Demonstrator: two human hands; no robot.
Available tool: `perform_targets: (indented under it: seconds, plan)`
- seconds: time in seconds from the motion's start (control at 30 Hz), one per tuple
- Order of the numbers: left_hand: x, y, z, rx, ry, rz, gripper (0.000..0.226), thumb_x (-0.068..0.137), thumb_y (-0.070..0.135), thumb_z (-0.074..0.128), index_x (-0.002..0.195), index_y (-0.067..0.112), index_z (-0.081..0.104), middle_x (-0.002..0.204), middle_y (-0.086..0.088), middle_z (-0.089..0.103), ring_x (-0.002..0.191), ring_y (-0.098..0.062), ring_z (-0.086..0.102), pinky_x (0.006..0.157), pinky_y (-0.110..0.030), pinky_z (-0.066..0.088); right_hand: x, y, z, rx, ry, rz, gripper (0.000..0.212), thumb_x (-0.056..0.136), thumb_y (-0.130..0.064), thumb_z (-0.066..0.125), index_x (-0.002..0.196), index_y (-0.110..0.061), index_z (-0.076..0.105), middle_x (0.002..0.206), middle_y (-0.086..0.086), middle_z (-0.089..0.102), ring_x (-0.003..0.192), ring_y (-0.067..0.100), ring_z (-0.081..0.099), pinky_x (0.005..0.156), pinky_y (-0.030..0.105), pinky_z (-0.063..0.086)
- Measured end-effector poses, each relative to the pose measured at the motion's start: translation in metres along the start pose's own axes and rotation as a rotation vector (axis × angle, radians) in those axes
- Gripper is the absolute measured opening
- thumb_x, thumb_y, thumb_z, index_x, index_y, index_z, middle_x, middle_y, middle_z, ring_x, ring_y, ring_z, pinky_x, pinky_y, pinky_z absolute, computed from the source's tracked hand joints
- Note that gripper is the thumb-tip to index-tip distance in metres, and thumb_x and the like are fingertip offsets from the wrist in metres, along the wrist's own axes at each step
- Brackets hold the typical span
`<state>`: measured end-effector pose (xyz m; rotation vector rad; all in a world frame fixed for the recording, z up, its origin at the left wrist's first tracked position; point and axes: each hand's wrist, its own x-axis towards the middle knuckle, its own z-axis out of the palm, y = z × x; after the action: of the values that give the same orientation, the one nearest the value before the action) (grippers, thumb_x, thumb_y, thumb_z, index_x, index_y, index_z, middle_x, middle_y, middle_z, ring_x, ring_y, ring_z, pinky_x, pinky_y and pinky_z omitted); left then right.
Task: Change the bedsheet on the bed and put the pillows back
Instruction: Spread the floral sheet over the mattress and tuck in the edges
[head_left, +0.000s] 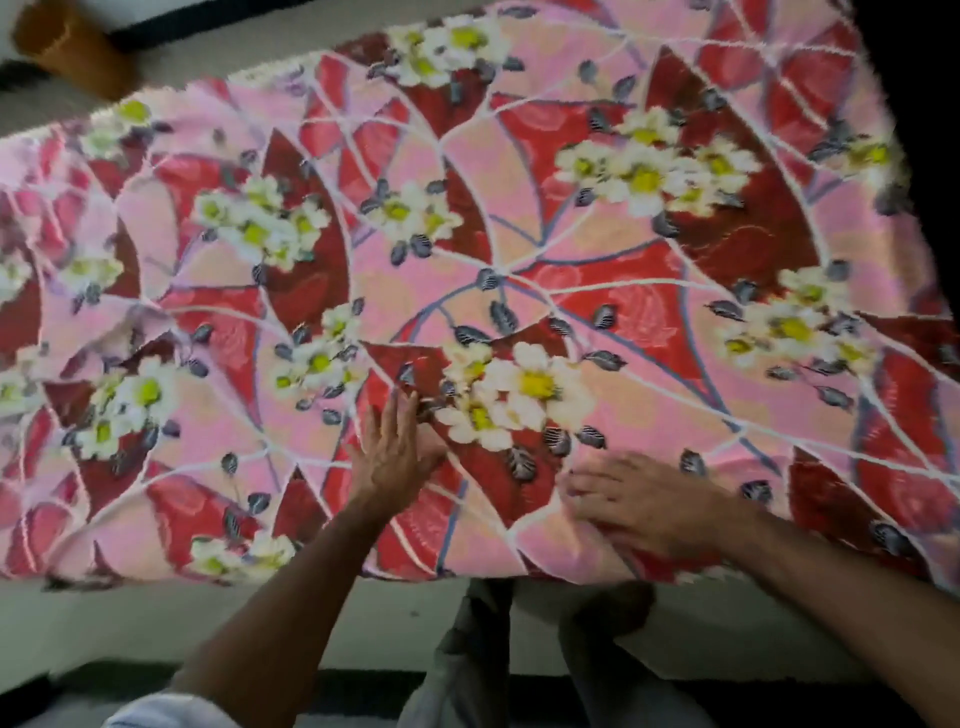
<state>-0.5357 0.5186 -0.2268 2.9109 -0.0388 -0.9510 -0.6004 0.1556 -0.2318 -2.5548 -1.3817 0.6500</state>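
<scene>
A pink and red bedsheet (519, 244) printed with white and yellow flowers lies spread over the whole bed. My left hand (392, 452) rests flat on it near the front edge, fingers straight and pointing away from me. My right hand (641, 501) lies flat on the sheet to the right, fingers stretched out toward the left, a little blurred. Neither hand holds any cloth. No pillow shows on the bed.
A brown cylindrical bolster (72, 49) lies on the floor beyond the bed's far left corner. The pale floor (260, 618) runs along the near side of the bed. My legs (519, 649) stand against the bed's front edge. The right side is dark.
</scene>
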Motion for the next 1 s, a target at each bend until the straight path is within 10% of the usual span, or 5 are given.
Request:
perform_targets:
  seconds: [0.37, 0.53, 0.73, 1.0]
  plan:
    - [-0.041, -0.228, 0.033, -0.075, 0.128, -0.156, 0.086, 0.087, 0.086, 0.010, 0.160, 0.043, -0.008, 0.168, 0.008, -0.023, 0.155, -0.036, -0.017, 0.107, -0.082, 0.011, 0.278, 0.007, -0.068, -0.065, 0.050, 0.725, 0.087, 0.089, -0.074, 0.032, 0.160, -0.028, 0.014, 0.167, 0.011, 0.012, 0.151, 0.041, 0.012, 0.115, 0.068, 0.009]
    - [-0.080, -0.320, 0.038, -0.235, 0.149, -0.428, 0.088, 0.088, 0.084, 0.017, 0.162, 0.038, 0.011, 0.172, -0.004, 0.003, 0.156, -0.040, -0.002, 0.111, -0.077, 0.018, 0.351, -0.111, -0.052, -0.180, -0.110, 0.009, 0.083, 0.093, -0.074, 0.029, 0.160, -0.029, 0.010, 0.167, 0.015, -0.002, 0.151, 0.046, -0.002, 0.110, 0.075, 0.014]
    - [-0.099, -0.376, 0.045, -0.376, 0.152, -0.650, 0.087, 0.092, 0.081, 0.023, 0.162, 0.035, -0.003, 0.171, -0.001, -0.011, 0.156, -0.038, -0.004, 0.104, -0.081, 0.030, 0.442, -0.169, -0.061, -0.216, -0.253, -0.674, 0.071, 0.097, -0.064, 0.035, 0.159, -0.036, 0.012, 0.168, -0.002, 0.002, 0.154, 0.026, 0.001, 0.120, 0.062, -0.001]
    - [-0.099, -0.425, 0.051, -0.394, 0.212, -0.642, 0.105, 0.085, 0.091, 0.022, 0.162, 0.020, 0.009, 0.169, -0.010, 0.011, 0.146, -0.045, 0.030, 0.100, -0.067, 0.046, 0.586, -0.085, -0.147, -0.005, -0.030, 0.168, 0.081, 0.095, -0.048, 0.055, 0.159, -0.022, 0.014, 0.168, 0.003, 0.004, 0.154, 0.027, 0.008, 0.121, 0.056, 0.015]
